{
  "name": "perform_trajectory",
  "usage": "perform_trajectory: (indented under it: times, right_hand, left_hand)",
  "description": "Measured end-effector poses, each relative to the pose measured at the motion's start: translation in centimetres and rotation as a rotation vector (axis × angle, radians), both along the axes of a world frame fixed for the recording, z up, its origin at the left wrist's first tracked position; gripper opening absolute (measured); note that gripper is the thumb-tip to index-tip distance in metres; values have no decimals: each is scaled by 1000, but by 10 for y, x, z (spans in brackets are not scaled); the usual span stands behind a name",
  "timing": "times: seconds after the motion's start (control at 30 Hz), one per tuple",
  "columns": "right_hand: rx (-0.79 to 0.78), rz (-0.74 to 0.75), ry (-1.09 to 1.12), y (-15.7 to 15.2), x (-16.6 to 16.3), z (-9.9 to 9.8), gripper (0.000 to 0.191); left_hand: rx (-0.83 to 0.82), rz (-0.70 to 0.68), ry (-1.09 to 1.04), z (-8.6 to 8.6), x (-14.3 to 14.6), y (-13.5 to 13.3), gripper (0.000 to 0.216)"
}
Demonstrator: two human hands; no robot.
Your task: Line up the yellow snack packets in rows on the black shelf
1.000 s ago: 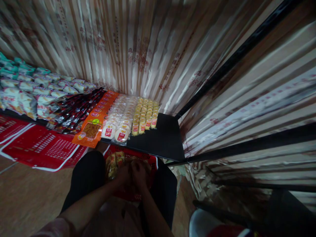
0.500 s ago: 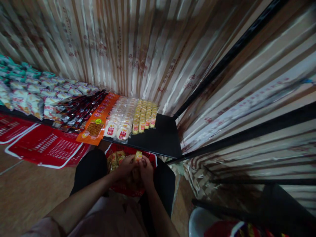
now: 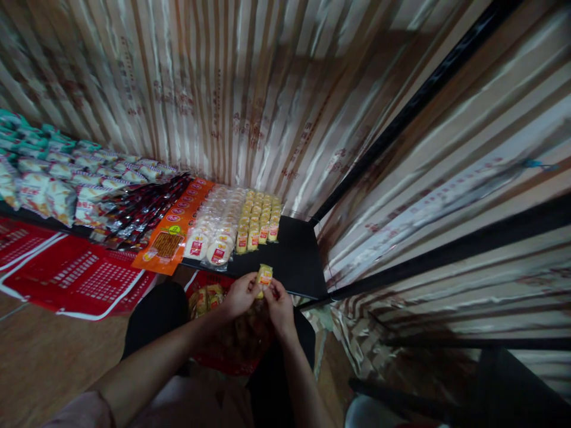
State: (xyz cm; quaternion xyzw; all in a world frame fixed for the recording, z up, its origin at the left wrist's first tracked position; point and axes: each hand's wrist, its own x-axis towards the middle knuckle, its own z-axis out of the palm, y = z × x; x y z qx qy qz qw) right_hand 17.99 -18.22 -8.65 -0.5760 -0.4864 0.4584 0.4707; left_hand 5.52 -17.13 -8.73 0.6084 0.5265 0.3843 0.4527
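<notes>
A small yellow-wrapped snack packet (image 3: 264,276) with a red and white label is held upright between both hands, just off the front edge of the black shelf (image 3: 294,255). My left hand (image 3: 242,295) pinches its left side. My right hand (image 3: 279,306) grips its lower right side. Below my hands, a red basket (image 3: 218,362) between my knees holds more yellow packets (image 3: 207,299), partly hidden by my forearms. On the shelf, similar yellow packets (image 3: 253,239) stand in rows.
Left of the yellow rows are round white crackers in clear wrap (image 3: 219,249), an orange bag (image 3: 163,244), dark red packets (image 3: 143,205) and white snack bags (image 3: 60,193). Red baskets (image 3: 89,279) stand at the left. Black frame bars (image 3: 446,249) cross striped sheeting at the right.
Both hands have lifted the yellow packet up and to the right, out from over the basket towards the shelf edge. The whole view has shifted slightly.
</notes>
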Motion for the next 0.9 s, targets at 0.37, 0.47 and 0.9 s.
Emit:
perform_trajectory:
  times: [0.37, 0.47, 0.9]
  right_hand:
    - [104, -218, -242, 76, 25, -3, 41]
    - [122, -222, -285, 95, 24, -6, 42]
    - [154, -174, -347, 140, 4, -22, 42]
  left_hand:
    - [270, 102, 309, 8, 26, 25, 43]
    - [351, 117, 435, 6, 27, 33, 44]
    - [601, 208, 703, -31, 12, 68, 48]
